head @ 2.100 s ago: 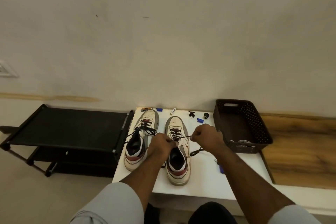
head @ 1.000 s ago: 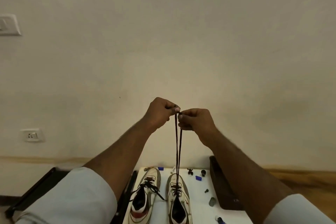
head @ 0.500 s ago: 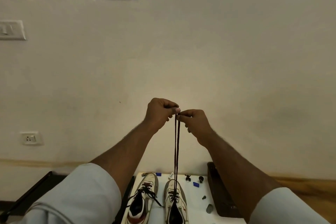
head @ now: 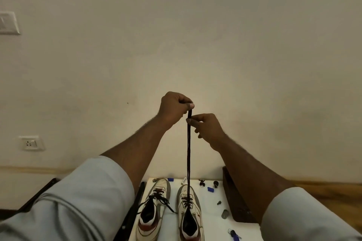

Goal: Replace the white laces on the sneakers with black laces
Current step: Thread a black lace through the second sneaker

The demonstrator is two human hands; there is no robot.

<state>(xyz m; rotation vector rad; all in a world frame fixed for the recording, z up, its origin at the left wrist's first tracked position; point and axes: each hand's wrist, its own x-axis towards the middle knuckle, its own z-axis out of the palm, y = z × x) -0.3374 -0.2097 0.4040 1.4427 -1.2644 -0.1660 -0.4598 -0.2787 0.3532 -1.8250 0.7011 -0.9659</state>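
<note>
My left hand (head: pixel 173 108) and right hand (head: pixel 207 128) are raised in front of the wall, each pinching an end of the black lace (head: pixel 188 152), whose two strands hang taut and close together down to the right sneaker (head: pixel 189 213) on the white surface (head: pixel 212 221). The left hand sits slightly higher than the right. The left sneaker (head: pixel 154 209) stands just beside it, black lace threaded, ends lying loose. Small blue and dark bits are scattered near a dark basket (head: pixel 235 201) on the right.
</note>
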